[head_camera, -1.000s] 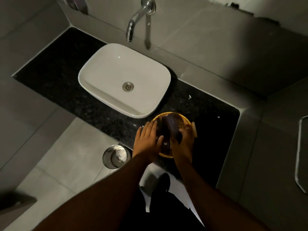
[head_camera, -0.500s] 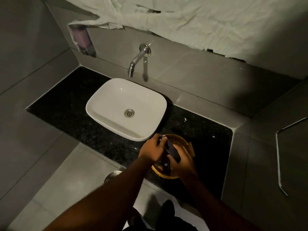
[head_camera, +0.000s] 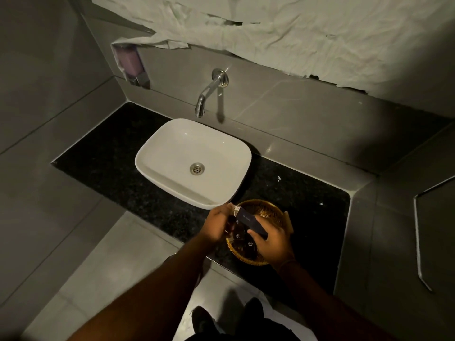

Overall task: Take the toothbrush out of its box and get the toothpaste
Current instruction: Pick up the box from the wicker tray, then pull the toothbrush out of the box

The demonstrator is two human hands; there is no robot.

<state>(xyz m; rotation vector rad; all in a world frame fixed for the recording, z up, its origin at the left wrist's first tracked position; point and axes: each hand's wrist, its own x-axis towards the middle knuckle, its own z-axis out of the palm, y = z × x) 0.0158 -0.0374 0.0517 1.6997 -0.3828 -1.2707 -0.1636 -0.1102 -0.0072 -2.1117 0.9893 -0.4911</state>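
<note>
Wicker basket (head_camera: 267,211) holds dark packets (head_camera: 240,238); both hands grip box (head_camera: 248,221).

bare dark counter (head_camera: 307,193) right of basket (head_camera: 268,212), sink (head_camera: 172,153) crowding its left

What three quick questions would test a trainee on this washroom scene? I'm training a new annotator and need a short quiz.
1. True or false: the dark box lies flat on the counter.
2. Which hand grips the box's lower end? A) left hand B) right hand
3. Fill in: the woven basket sits to the ____ of the white basin, as the camera sees it.

Key: 1 false, it is held above the basket; 2 B, while the left hand's fingers work its opened flap end; 3 right.
</note>
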